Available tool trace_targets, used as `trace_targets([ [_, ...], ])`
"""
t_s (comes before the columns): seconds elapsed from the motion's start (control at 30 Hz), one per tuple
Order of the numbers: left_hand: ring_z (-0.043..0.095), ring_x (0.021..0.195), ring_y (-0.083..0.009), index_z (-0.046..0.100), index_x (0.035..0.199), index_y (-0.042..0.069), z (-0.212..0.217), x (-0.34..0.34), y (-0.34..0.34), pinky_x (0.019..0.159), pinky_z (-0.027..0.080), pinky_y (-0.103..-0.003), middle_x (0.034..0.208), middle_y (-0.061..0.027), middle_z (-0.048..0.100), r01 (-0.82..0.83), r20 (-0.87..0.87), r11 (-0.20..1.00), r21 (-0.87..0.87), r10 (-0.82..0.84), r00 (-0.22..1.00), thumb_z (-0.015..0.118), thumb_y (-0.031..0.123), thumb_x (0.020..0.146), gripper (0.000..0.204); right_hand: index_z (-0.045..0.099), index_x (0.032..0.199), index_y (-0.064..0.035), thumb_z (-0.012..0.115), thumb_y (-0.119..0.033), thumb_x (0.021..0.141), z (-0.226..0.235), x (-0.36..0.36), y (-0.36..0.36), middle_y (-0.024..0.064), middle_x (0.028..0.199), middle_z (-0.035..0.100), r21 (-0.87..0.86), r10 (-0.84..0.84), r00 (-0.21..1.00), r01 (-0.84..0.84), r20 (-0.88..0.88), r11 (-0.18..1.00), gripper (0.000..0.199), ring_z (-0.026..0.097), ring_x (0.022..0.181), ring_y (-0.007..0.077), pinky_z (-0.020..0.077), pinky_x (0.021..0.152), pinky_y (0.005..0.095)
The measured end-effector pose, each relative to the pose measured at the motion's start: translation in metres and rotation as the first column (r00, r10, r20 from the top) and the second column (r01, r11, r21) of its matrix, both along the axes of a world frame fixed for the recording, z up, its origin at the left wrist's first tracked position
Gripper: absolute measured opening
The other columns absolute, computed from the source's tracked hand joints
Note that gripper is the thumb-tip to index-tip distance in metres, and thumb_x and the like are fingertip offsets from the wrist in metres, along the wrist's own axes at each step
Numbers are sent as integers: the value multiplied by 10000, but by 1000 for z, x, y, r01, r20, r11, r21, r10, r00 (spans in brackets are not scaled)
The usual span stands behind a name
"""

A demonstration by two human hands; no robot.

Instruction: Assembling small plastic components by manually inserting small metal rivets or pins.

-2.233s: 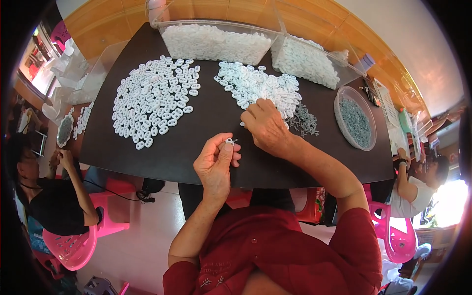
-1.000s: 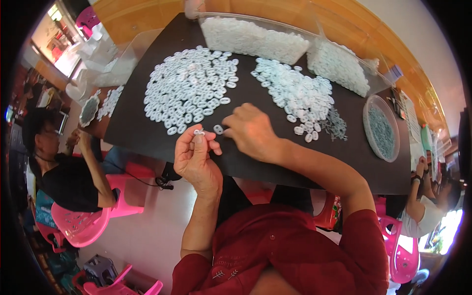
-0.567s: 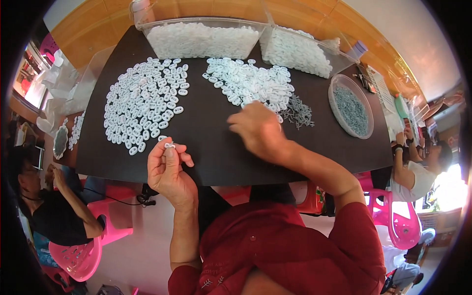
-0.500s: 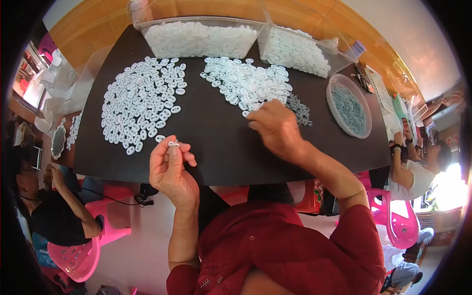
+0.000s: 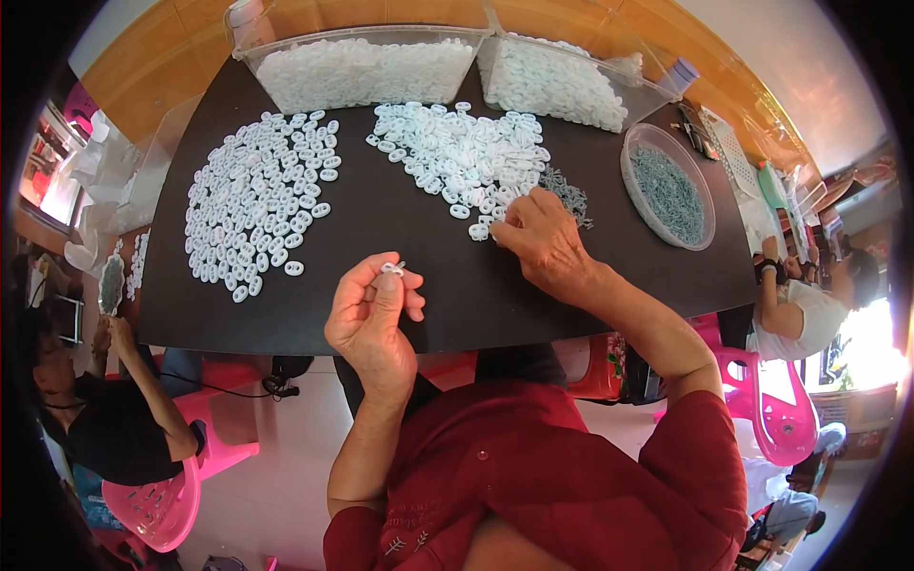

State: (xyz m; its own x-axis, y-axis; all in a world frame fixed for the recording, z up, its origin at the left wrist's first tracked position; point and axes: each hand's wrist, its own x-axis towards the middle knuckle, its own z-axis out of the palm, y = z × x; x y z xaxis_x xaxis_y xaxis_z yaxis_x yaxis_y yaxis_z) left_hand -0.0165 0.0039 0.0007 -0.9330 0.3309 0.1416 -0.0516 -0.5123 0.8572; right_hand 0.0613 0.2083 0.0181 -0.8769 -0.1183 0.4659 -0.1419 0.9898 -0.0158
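Observation:
My left hand (image 5: 371, 319) is closed near the table's front edge, pinching a small white two-holed plastic piece (image 5: 392, 269) upright between thumb and fingers; a small tip juts above it. My right hand (image 5: 550, 243) is at the lower right edge of a heap of white two-holed pieces (image 5: 447, 147). Its fingers are curled together beside a few loose pieces, and what they hold, if anything, is hidden. Just behind that hand lies a small pile of grey screws (image 5: 569, 198). To the left, many more white pieces (image 5: 252, 205) are spread flat over the dark table (image 5: 381, 228).
Two clear bins (image 5: 357, 76) (image 5: 557, 86) full of white pieces line the back. A round clear tub (image 5: 712, 224) of grey screws stands at the right, with pliers (image 5: 700, 138) behind it. Co-workers sit at both sides on pink chairs (image 5: 157, 500).
My left hand has moved right and slightly up with the white piece, away from the left spread. My right hand has shifted slightly right at the heap's edge. The view has shifted slightly.

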Motion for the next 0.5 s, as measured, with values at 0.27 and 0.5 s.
trace_targets([
  [0.27, 551, 572, -113, 585, 1012, -49, -1, 13, 10, 508, 447, -219, 781, -118, 641, 88, 65, 995, -57, -84, 994, 567, 66, 898, 164, 558, 819, -18, 629, 14, 759, -3, -3, -28, 98, 752, 558, -363, 18, 995, -53, -98, 930, 99, 538, 676, 279, 443, 600, 367],
  [0.5, 575, 604, -126, 574, 995, -53, -1, 16, 20, 521, 464, -227, 795, -118, 642, 55, 105, 998, 36, -58, 993, 558, 47, 903, 137, 600, 881, -35, 688, -14, 746, 10, -5, -64, 62, 773, 563, -672, -28, 998, -18, -57, 740, 163, 535, 642, 157, 442, 582, 288],
])
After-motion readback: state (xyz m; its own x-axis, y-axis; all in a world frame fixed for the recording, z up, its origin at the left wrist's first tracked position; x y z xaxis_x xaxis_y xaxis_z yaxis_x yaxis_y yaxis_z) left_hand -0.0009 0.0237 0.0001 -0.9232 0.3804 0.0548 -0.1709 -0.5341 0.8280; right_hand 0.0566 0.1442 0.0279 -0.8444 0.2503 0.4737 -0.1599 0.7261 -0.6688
